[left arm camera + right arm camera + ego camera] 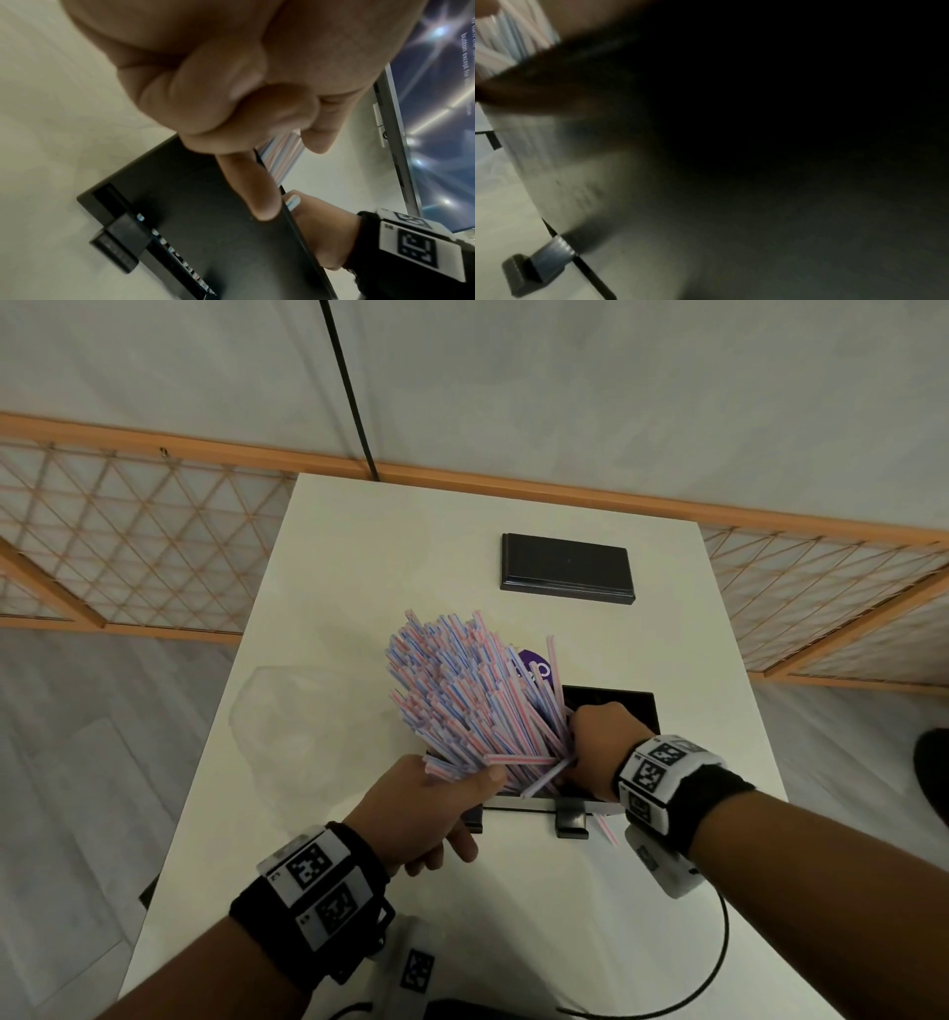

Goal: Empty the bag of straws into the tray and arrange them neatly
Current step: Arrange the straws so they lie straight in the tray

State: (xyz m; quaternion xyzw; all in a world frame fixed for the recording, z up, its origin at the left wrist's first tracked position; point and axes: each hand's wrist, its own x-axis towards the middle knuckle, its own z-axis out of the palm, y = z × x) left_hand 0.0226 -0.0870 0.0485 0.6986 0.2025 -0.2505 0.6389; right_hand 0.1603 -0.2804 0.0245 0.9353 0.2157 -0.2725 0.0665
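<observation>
A thick bundle of pink-and-blue striped straws (462,690) fans up and to the left out of the black tray (629,711). My left hand (436,793) grips the bundle's lower end from the left, thumb on top. From the right, my right hand (598,742) curls round the same end, just inside the tray. In the left wrist view my fingers (259,186) lie against the tray wall (180,213), with straws (280,156) showing between them. The right wrist view is mostly dark, showing straws (508,36) and the tray's side (559,172).
The empty clear plastic bag (287,711) lies crumpled on the white table (359,546), left of the tray. A flat black lid (565,570) sits at the back. One stray straw (606,829) lies by the tray's front clip (570,820). A lit screen (437,121) stands nearby.
</observation>
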